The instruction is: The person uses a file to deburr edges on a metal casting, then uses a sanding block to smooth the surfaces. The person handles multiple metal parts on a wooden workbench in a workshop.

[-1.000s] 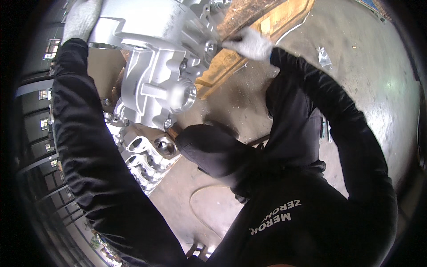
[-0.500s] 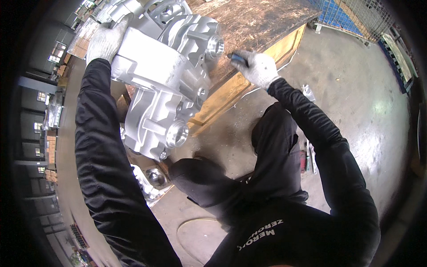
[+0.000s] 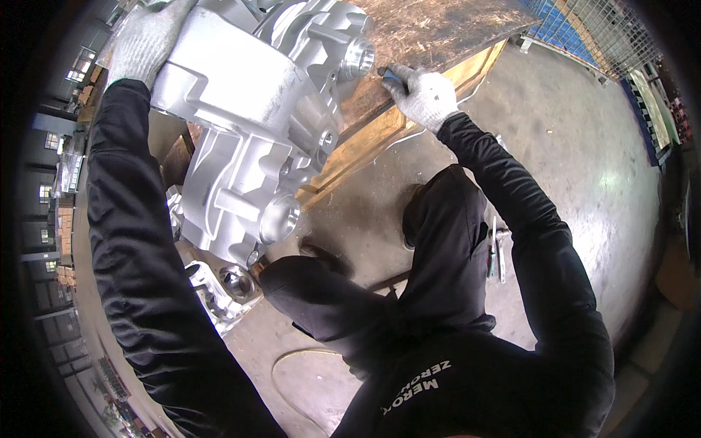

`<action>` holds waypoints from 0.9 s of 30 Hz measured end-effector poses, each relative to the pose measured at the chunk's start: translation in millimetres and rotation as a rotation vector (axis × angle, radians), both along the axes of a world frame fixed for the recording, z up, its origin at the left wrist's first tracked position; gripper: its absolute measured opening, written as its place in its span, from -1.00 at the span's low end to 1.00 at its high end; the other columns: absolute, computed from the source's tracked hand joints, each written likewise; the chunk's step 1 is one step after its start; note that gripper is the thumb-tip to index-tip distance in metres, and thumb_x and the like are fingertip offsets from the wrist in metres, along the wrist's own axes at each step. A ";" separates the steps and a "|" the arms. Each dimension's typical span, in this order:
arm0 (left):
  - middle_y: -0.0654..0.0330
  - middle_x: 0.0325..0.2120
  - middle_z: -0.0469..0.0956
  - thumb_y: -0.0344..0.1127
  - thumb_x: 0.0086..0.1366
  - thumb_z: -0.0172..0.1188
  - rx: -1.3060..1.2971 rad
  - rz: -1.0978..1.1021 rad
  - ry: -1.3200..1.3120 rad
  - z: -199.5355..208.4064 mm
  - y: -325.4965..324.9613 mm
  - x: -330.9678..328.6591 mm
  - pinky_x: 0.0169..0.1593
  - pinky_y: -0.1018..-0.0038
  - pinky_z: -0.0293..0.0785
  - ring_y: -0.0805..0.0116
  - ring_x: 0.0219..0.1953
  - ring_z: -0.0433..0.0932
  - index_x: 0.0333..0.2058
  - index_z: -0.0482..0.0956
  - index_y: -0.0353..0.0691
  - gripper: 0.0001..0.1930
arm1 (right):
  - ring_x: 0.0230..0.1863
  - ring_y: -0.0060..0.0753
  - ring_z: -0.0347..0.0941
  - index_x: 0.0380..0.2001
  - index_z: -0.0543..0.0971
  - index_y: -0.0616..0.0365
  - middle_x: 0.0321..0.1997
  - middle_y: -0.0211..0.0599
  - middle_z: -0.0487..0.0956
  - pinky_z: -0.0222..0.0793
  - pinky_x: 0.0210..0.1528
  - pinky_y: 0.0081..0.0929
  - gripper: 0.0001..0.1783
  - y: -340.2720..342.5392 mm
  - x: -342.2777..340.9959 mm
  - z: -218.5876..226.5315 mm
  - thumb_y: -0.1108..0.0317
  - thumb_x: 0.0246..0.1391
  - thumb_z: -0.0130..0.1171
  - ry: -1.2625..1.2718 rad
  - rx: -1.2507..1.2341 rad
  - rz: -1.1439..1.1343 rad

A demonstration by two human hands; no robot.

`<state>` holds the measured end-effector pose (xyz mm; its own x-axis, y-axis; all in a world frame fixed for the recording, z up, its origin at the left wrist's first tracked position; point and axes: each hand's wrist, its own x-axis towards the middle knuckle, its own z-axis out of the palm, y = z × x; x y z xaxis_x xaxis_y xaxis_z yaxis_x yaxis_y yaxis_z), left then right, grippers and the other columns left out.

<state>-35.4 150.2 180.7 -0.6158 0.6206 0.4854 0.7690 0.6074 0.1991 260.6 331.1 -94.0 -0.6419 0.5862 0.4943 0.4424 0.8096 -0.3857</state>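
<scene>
A large silvery metal casting [image 3: 237, 73] with round bosses and open bores rests at the corner of a wooden bench and overhangs its near side. My left hand [image 3: 148, 42], in a white knit glove, grips the casting's far left edge; its fingertips are partly cut off by the top of the picture. To the right of the casting, my right hand [image 3: 425, 96], gloved too, is closed round a small blue-and-dark hand tool [image 3: 392, 76]. Its tip points toward a ringed bore [image 3: 359, 57], apart from it. The tool's exact kind is hidden by the fingers.
The worn brown bench top [image 3: 438, 29] spreads behind my right hand. Another metal casting [image 3: 223, 288] lies low beside my knee. A wire cage [image 3: 599, 33] with blue inside stands far right. A thin hose [image 3: 307, 352] curves over the concrete floor, where slim tools [image 3: 498, 252] lie.
The view has shifted, so the casting and my left hand sit farther left and higher in the picture. My right hand keeps its hold on the small tool near the same bore.
</scene>
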 end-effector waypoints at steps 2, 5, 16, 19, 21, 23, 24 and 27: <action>-0.25 0.05 0.62 0.46 0.12 0.22 -0.022 0.006 0.050 1.8 0.6 -25.0 0.27 0.20 0.41 -0.05 0.13 0.61 0.17 0.60 -0.37 -0.04 | -0.37 0.06 0.65 -0.05 0.69 -0.05 -0.44 -0.07 0.67 0.57 -0.31 -0.11 -0.65 -9.8 -1.6 4.5 0.00 0.26 0.21 0.001 -0.028 0.028; -0.25 0.00 0.65 0.46 0.15 0.17 -0.073 -0.027 -0.011 0.9 11.2 -39.6 0.24 0.17 0.45 -0.06 0.08 0.65 0.16 0.60 -0.38 -0.06 | -0.41 0.06 0.63 -0.17 0.69 -0.01 -0.48 -0.10 0.65 0.53 -0.36 -0.09 -0.71 -20.7 -2.6 1.8 0.05 0.27 0.20 0.038 0.031 0.033; -0.34 0.01 0.62 0.50 0.19 0.08 -0.119 0.006 0.124 -5.2 11.1 -44.2 0.21 0.14 0.45 -0.14 0.09 0.62 0.14 0.59 -0.44 -0.02 | -0.53 -0.15 0.63 -0.24 0.77 0.01 -0.57 -0.16 0.64 0.52 -0.44 -0.28 -0.69 -7.3 5.6 100.6 0.02 0.19 0.31 -0.150 0.251 0.140; -0.27 0.00 0.64 0.43 0.21 0.17 -0.099 -0.025 0.045 0.7 0.3 -43.8 0.19 0.19 0.48 -0.08 0.07 0.64 0.14 0.59 -0.43 -0.08 | -0.39 -0.15 0.70 -0.20 0.79 -0.04 -0.45 -0.17 0.70 0.62 -0.22 -0.30 -0.65 5.4 -0.1 137.0 -0.04 0.19 0.30 -0.352 0.108 0.135; -0.26 0.00 0.65 0.44 0.19 0.19 -0.017 -0.078 -0.039 -5.1 9.7 -5.0 0.19 0.21 0.48 -0.06 0.07 0.65 0.15 0.58 -0.43 -0.07 | -0.37 -0.29 0.69 -0.12 0.79 -0.07 -0.41 -0.18 0.73 0.61 -0.24 -0.40 -0.61 37.0 -0.4 122.8 -0.09 0.21 0.31 -0.314 0.111 0.175; -0.25 0.01 0.64 0.45 0.17 0.21 0.016 -0.011 -0.027 -4.5 -1.7 3.5 0.20 0.21 0.48 -0.03 0.08 0.65 0.17 0.57 -0.43 -0.04 | -0.19 -0.09 0.69 -0.12 0.78 0.01 -0.21 -0.03 0.74 0.56 -0.05 -0.26 -0.60 27.8 -4.5 146.7 -0.05 0.20 0.29 -0.417 -0.060 0.150; -0.26 0.05 0.62 0.48 0.14 0.21 -0.055 0.020 -0.012 1.9 -1.7 -0.2 0.23 0.21 0.45 -0.04 0.11 0.63 0.19 0.56 -0.39 -0.02 | -0.23 0.00 0.67 -0.19 0.80 -0.09 -0.26 -0.04 0.71 0.56 -0.12 -0.20 -0.60 36.2 -6.3 141.3 -0.12 0.10 0.34 -0.385 -0.035 0.146; -0.27 0.13 0.57 0.52 0.13 0.17 -0.104 0.028 0.032 6.6 3.6 -13.5 0.30 0.20 0.39 -0.08 0.18 0.58 0.22 0.55 -0.33 0.01 | -0.19 -0.11 0.69 -0.11 0.79 -0.09 -0.19 -0.13 0.74 0.55 -0.06 -0.27 -0.61 58.9 -1.5 132.1 -0.07 0.14 0.34 -0.236 -0.180 0.340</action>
<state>-49.0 153.8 187.3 -0.6190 0.6515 0.4386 0.7564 0.6449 0.1095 259.1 390.0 38.1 -0.8959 0.3857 0.2203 0.2558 0.8535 -0.4540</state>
